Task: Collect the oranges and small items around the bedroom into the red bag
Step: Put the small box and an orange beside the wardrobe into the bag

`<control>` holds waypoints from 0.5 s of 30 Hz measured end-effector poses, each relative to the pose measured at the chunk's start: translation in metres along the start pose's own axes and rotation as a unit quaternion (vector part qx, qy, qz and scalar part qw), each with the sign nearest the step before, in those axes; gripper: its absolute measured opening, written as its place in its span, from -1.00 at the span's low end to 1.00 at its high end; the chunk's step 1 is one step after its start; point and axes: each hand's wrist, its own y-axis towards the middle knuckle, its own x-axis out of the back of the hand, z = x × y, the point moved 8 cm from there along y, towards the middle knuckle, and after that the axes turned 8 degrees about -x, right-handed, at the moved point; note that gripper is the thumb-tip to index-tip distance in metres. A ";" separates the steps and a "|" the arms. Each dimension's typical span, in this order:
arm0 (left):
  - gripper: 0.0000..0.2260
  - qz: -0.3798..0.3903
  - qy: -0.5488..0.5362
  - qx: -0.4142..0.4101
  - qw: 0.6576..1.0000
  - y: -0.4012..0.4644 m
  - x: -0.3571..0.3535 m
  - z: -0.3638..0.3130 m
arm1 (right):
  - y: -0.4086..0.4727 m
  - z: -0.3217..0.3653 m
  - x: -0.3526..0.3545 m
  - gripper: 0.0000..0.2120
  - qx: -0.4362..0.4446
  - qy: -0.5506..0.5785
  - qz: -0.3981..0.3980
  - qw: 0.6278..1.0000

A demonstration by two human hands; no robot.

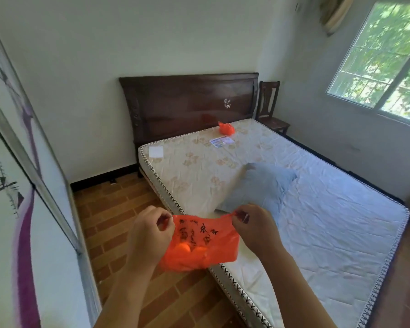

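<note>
Red plastic stretches between your two hands: the red bag (200, 242) hangs in front of you, over the near edge of the mattress (317, 209) and the brick-patterned floor (118, 214). Your left hand (149, 235) pinches the bag's left top corner with curled fingers, and your right hand (253, 229) pinches the right top corner the same way, so the upper edge is pulled taut between them. Black handwritten characters run across the bag's face. Through the thin plastic you can make out rounded orange shapes sitting low in the bag, at least one orange (184, 248) showing clearly on the left side; how many are inside you cannot tell.

Farther up the bed, near the dark wooden headboard (187, 102), a second small red bag (226, 129) sits knotted on the mattress. Just in front of it lies a printed card (221, 141), flat on the flowered part of the mattress. A white paper square (156, 151) lies near the mattress's top left corner. A pale blue pillow (260, 188) rests across the middle of the bed, just beyond your right hand. A wooden chair (271, 107) stands beside the headboard, under the window (384, 67). On your left runs a wardrobe door (21, 185) with purple and black artwork.
</note>
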 end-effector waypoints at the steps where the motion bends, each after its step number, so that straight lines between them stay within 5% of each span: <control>1: -0.87 0.000 -0.001 0.002 1.000 0.005 -0.002 0.005 | 0.008 0.003 -0.002 -0.97 0.001 0.001 0.002 1.000; 15: -0.86 -0.064 0.077 0.099 0.990 0.089 -0.026 0.062 | 0.170 0.041 -0.089 -0.91 0.091 0.039 0.129 0.987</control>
